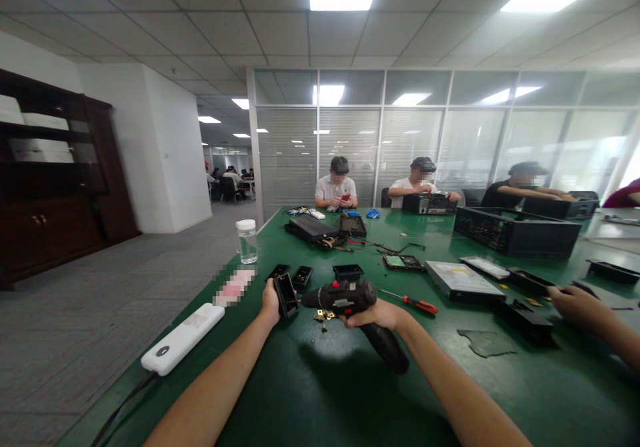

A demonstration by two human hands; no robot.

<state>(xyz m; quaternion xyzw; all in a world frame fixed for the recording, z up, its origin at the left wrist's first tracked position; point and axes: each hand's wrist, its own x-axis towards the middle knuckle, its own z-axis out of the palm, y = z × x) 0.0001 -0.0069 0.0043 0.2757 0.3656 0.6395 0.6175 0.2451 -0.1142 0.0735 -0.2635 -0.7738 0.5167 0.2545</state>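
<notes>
My left hand (271, 302) is closed round a small black plastic box (286, 296), tilted with its hollow side showing. In my right hand (381, 315) is a black cordless drill (345, 296) with red parts, its fingers wrapped round the body and its nose pointing left at the box. Whether the drill's tip touches the box I cannot tell. Below the drill lie several small brass-coloured pieces (324, 315) on the green table (320, 393). Just beyond the hands are more black plastic boxes (303, 277), one of them behind the drill (348, 272).
An orange-handled screwdriver (420, 305) lies right of the drill. To the left are a white power strip (184, 337) and a lidded water jar (247, 241). A silver optical drive (464, 280) and black computer case (517, 231) stand right. A co-worker's hand (580, 303) reaches in there.
</notes>
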